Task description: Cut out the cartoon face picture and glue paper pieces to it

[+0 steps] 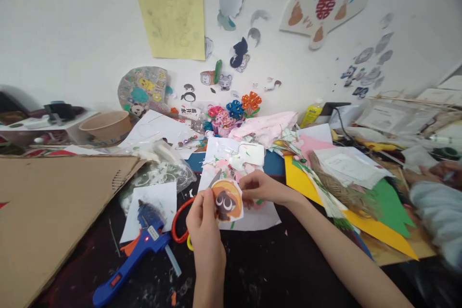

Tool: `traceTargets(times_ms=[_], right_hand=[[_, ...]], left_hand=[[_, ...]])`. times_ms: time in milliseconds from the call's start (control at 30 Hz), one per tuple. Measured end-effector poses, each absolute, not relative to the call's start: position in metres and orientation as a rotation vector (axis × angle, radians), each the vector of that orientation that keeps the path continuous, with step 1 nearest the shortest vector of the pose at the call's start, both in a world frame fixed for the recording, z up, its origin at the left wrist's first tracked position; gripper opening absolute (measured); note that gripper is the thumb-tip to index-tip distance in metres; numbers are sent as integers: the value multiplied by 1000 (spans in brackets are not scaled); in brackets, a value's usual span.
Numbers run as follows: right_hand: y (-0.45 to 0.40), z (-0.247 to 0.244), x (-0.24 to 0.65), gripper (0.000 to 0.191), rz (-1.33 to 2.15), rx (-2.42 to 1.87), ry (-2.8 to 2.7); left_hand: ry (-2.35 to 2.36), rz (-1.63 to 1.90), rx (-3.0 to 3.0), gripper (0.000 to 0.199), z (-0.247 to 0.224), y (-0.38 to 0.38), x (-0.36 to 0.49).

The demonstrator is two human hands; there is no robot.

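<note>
Both hands hold a paper cut-out (228, 200) of an orange cartoon figure with big eyes, over a white sheet (258, 219) on the dark table. My left hand (203, 224) pinches its left edge. My right hand (258, 187) grips its upper right side. Red-handled scissors (178, 224) lie just left of my left hand, their blades partly behind the cut-out. A blue glue gun (139, 248) lies to the left on another white sheet.
A large cardboard sheet (46, 211) covers the left. Orange and green paper (382, 216) lies at right, next to another person's sleeve (438, 211). Paper scraps, quilled flowers (234, 109), a bowl (106, 125) and a plastic bag (162, 166) crowd the back.
</note>
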State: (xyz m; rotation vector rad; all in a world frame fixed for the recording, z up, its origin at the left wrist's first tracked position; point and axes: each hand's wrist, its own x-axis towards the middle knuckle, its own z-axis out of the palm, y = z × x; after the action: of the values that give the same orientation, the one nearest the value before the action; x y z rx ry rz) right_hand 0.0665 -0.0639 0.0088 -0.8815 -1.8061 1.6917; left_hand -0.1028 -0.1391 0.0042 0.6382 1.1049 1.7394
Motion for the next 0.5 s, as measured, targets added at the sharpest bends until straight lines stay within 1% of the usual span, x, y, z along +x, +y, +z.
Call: traceTargets(times_ms=[67,167,267,367,500], right_hand=[[-63,9,67,39,1660,-883,-1779],[-63,8,67,54,1627,-828,-1784],[-64,8,67,64,1659,-722,-1809],[-65,8,69,64,1697,-575,-1865],[-67,11,69,57,1768,-434,-1919]], left_hand=[[1090,1733,638,38,5,-139,-102],[1095,1754,665,40,7,-139,-102],[1144,1800,688,40,8,-140,-102],[1162,1808,722,39,6,-139,-103],[1188,1801,820,38,-1,-138,-104]])
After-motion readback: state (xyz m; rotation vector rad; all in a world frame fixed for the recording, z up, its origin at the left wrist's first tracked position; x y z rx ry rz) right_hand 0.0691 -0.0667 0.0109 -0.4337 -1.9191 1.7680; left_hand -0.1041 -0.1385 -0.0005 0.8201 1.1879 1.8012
